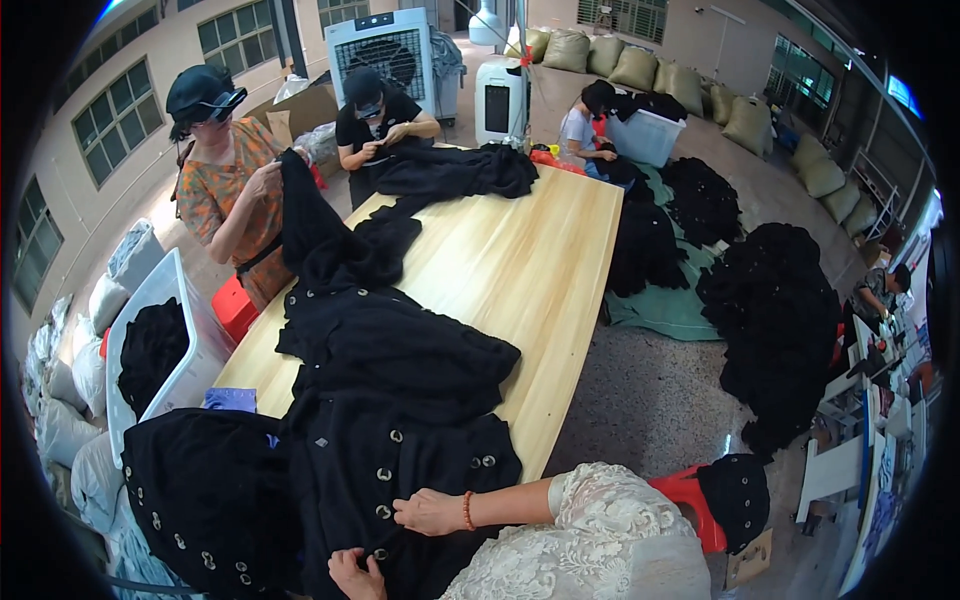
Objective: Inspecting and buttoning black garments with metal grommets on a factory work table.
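A black knit garment (340, 460) with shiny round buttons lies spread along the near left part of the wooden table (560, 260). On its lower part rests my left hand (357, 575), fingers apart, close to a button (380, 554). My right hand (432, 512), with a beaded bracelet (468, 510) at the wrist, reaches in from the right. Its fingers are bent together on the cloth beside another button (384, 512); the fingertips are partly hidden. A second black buttoned garment (205, 500) bunches at the left.
Across the table, one person (225, 185) lifts black cloth and another (375, 130) handles a garment. A white bin (205, 310) stands left, with a purple packet (230, 399) near it. Black garment piles (770, 320) lie at right, beside a red stool (690, 500).
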`<state>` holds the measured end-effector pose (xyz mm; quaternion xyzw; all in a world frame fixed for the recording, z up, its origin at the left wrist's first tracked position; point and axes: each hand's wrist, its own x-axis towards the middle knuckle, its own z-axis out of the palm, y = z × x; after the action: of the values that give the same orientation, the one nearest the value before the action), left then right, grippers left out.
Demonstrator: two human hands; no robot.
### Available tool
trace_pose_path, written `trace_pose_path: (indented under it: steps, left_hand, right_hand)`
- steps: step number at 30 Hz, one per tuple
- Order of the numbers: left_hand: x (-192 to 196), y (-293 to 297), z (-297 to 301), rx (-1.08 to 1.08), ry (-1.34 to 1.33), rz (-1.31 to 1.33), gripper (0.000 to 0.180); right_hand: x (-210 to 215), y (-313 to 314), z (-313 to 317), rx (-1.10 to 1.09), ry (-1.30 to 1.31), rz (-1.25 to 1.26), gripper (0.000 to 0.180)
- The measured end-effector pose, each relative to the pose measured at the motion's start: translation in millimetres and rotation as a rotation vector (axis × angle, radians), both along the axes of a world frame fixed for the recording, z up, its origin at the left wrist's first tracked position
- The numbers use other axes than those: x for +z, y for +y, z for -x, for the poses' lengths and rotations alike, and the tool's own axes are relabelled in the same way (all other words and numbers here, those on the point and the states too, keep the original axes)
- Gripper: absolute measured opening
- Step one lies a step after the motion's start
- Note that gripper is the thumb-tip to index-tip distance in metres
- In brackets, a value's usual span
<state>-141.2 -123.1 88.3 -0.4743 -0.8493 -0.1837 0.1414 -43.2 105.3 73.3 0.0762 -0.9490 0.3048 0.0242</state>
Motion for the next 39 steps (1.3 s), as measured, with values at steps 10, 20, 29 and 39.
trace_pose_path:
  steps: [10, 20, 29, 39]
  left_hand:
    - [-16.8, 88.4, -3.0, 0.009, -0.37, 0.03, 0.018]
    - [-34.9, 78.4, 10.6, 0.147, -1.39, -0.329, 0.005]
    - [-41.5, 66.4, 8.9, 0.264, -1.686, -0.626, 0.004]
    - [-21.6, 62.1, 8.9, 0.022, -1.588, -0.4, 0.021]
  right_hand:
    - [-14.9, -4.0, -11.9, -0.078, 0.122, 0.088, 0.012]
    - [-17.9, -8.3, -17.3, -0.149, 0.141, 0.139, 0.022]
    - [-9.9, -9.1, -13.8, -0.16, 0.059, 0.122, 0.033]
    - [-23.8, -12.3, -17.3, -0.214, 0.213, 0.137, 0.021]
